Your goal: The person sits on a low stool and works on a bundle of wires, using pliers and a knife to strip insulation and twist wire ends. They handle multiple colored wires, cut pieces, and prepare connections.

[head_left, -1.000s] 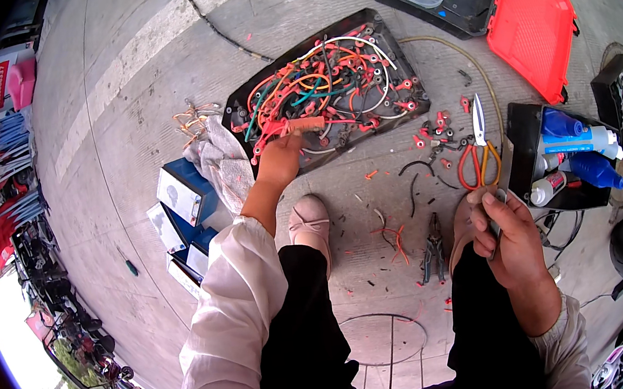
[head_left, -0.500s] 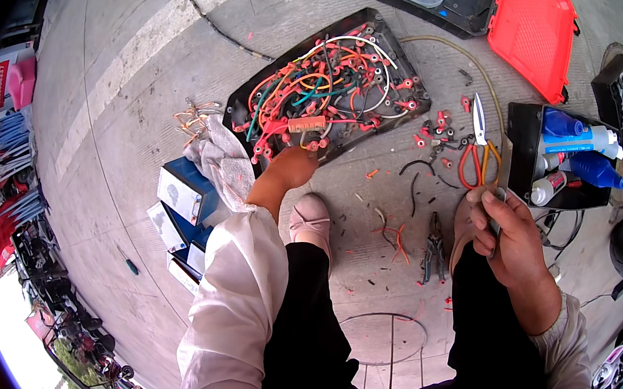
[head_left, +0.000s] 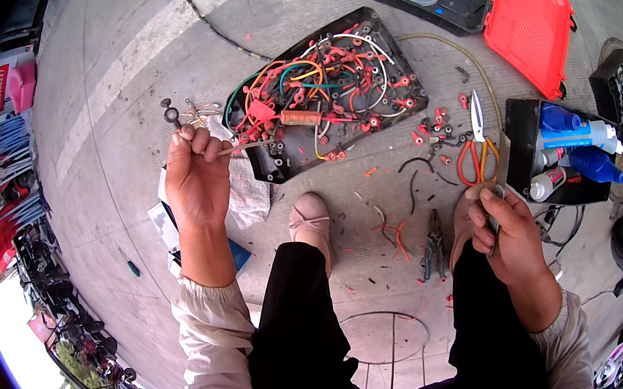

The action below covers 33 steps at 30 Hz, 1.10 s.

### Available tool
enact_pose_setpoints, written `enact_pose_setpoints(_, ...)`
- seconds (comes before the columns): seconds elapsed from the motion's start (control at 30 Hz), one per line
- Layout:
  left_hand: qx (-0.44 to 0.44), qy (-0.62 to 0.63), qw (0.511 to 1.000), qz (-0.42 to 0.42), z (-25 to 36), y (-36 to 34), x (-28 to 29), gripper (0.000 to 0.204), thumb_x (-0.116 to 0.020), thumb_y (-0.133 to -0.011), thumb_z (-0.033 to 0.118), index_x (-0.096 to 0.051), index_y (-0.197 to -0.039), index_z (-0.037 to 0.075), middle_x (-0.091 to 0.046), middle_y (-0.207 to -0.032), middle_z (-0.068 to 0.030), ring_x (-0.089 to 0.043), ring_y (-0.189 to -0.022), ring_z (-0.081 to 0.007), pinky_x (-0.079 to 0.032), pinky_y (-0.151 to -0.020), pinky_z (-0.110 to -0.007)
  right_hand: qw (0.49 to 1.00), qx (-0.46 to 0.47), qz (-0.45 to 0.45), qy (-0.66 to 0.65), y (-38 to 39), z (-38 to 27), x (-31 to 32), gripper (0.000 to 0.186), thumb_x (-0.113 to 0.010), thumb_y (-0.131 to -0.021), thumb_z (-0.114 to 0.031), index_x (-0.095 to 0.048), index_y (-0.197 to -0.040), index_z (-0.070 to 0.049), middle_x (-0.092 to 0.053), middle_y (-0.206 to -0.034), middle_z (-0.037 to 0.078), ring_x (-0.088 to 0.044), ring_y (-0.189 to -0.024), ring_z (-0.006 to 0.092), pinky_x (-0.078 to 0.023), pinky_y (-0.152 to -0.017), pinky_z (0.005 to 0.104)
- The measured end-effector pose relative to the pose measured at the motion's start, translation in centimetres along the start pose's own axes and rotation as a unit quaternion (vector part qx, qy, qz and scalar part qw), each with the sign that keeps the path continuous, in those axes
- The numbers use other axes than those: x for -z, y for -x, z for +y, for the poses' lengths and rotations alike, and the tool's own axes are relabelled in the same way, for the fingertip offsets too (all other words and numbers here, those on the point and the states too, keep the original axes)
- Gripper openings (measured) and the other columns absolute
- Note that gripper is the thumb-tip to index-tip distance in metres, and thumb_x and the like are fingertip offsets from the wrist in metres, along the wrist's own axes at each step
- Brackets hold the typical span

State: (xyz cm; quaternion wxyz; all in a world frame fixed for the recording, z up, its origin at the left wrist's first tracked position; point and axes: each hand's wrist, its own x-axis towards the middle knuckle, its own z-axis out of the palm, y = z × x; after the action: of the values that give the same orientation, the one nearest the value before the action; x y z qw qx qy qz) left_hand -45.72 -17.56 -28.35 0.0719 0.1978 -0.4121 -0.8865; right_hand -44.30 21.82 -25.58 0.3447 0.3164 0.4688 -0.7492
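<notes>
Cable lug (head_left: 172, 114), dark and ring-ended, is standing out from the far side of the left hand (head_left: 200, 182), its long axis pointing away from the person and leaning slightly left. The left hand is pinching the stem between thumb and curled fingers, and a thin pale wire (head_left: 246, 146) is running rightward from those fingers toward the black tray (head_left: 300, 164); whether the wire is joined to the lug, I cannot tell. The tray is lying just right of the left hand, its long side slanting away toward the far right, with tangled wires (head_left: 304, 77) filling most of it. The right hand (head_left: 512, 235) is waiting well apart from the lug, lower and far to the right, its fingers closing around a small grey metal piece (head_left: 498, 191) that they are mostly hiding. The left hand is thus being the nearer one to both lug and tray, while the person's knees are opening between the two hands. A grey rag (head_left: 252, 202) is lying just beside the left wrist, and pliers (head_left: 434, 245) are resting on the ground near the right hand.
</notes>
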Motion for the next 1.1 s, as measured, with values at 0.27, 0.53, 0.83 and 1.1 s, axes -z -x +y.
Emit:
enact_pose_setpoints(0.27,-0.073,0.082,0.994,-0.024,4.6,1.9,-3.0,0.021,-0.045,-0.104,0.028,-0.05,-0.102,0.007,-0.037,-0.074,0.0025,-0.023,-0.052,-0.0068,-0.023,-0.047,-0.023,1.0,0.001,-0.005,0.002,-0.1,0.1,-0.2,0.019,-0.052,-0.1,-0.021,-0.06,-0.105,-0.005,-0.049,-0.072,-0.001,-0.037,-0.052,0.0045,-0.032,-0.048,0.0201)
enact_pose_setpoints(0.53,0.019,-0.175,0.975,0.139,-1.3,-0.8,2.7,0.025,-0.051,-0.102,0.028,-0.06,-0.094,0.006,-0.044,-0.071,0.0053,-0.035,-0.059,-0.0054,-0.032,-0.053,-0.021,1.0,-0.002,-0.01,0.002,-0.2,0.3,-0.4,0.019,-0.051,-0.1,-0.021,-0.06,-0.104,-0.005,-0.049,-0.073,-0.001,-0.037,-0.052,0.0043,-0.032,-0.048,0.0201)
enact_pose_setpoints(0.83,0.033,-0.406,0.891,0.203,-4.5,1.3,10.7,0.023,-0.048,-0.102,0.021,-0.066,-0.107,0.009,-0.061,-0.091,0.003,-0.053,-0.087,-0.0082,-0.042,-0.078,-0.025,1.0,-0.007,-0.001,0.002,-0.2,0.2,-0.1,0.019,-0.051,-0.1,-0.021,-0.06,-0.105,-0.004,-0.049,-0.073,-0.001,-0.037,-0.052,0.004,-0.031,-0.047,0.0201)
enact_pose_setpoints(1.1,0.086,-0.34,0.905,0.241,-5.0,1.7,11.0,0.024,-0.047,-0.102,0.023,-0.066,-0.109,0.012,-0.059,-0.086,0.0047,-0.051,-0.076,-0.0064,-0.042,-0.069,-0.025,1.0,-0.006,0.001,0.009,-0.3,0.5,-0.2,0.019,-0.051,-0.1,-0.02,-0.06,-0.104,-0.004,-0.049,-0.072,-0.001,-0.037,-0.051,0.0044,-0.031,-0.046,0.0203)
